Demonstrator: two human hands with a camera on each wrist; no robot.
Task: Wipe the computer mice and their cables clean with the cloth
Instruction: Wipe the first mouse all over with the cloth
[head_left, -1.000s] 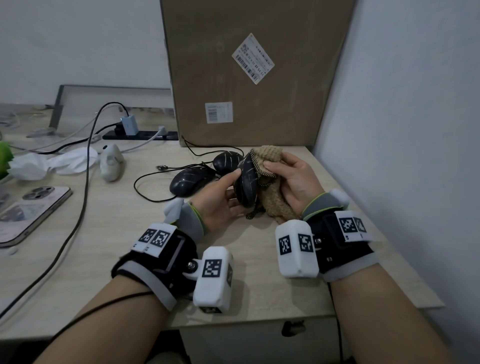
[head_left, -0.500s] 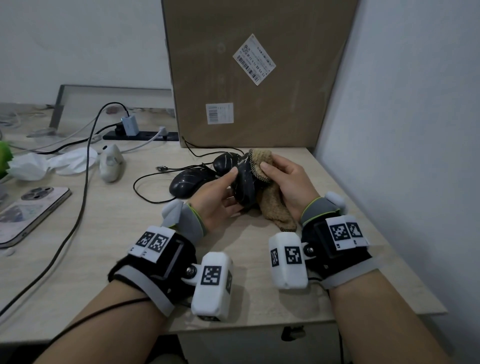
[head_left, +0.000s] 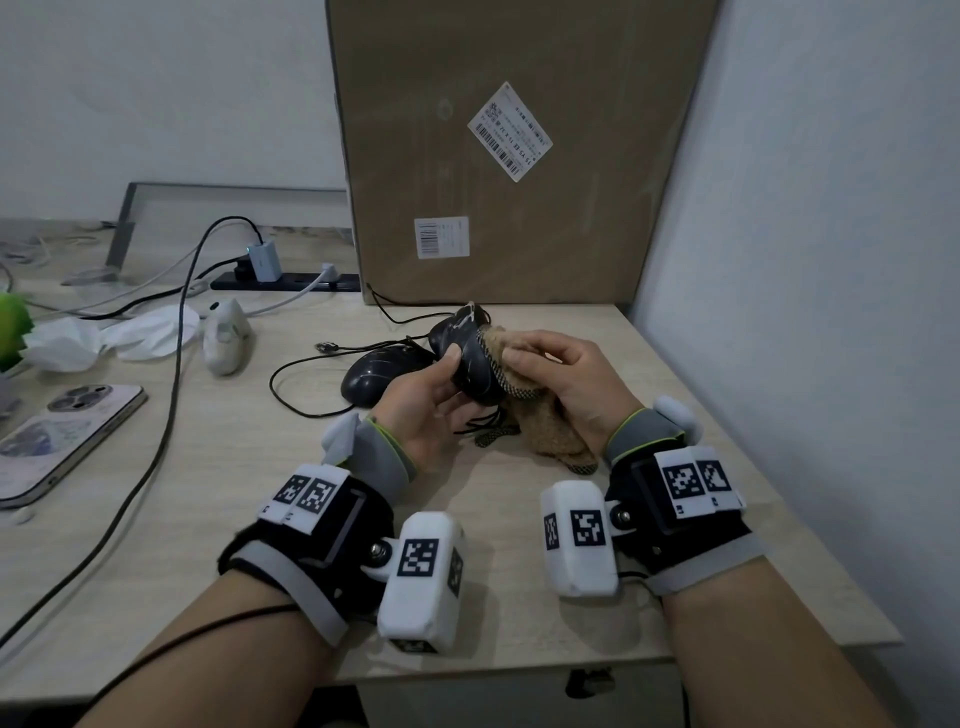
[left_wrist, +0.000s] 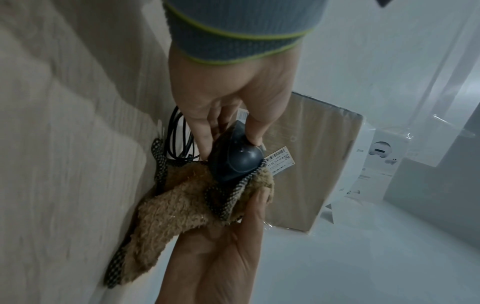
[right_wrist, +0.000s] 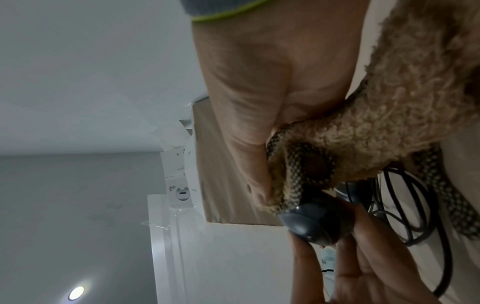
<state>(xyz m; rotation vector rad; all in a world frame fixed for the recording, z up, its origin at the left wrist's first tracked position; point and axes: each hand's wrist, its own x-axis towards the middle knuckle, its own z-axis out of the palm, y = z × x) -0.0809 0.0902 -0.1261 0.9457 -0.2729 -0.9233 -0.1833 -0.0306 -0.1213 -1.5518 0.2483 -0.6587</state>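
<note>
Wiping step underway: left hand (head_left: 423, 400) grips the glossy black corded mouse (head_left: 475, 371) above desk centre, right hand (head_left: 563, 382) at 3 o'clock pinches the fuzzy tan cloth (head_left: 545, 421) against it; next probably its cable.

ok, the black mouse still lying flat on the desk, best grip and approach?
Take the black mouse across its two long flanks, coming from above. It lies flat, dome up, so the narrower sides suit a thumb-and-finger pinch. Its cable loops off to the left, so lift gently.
</note>
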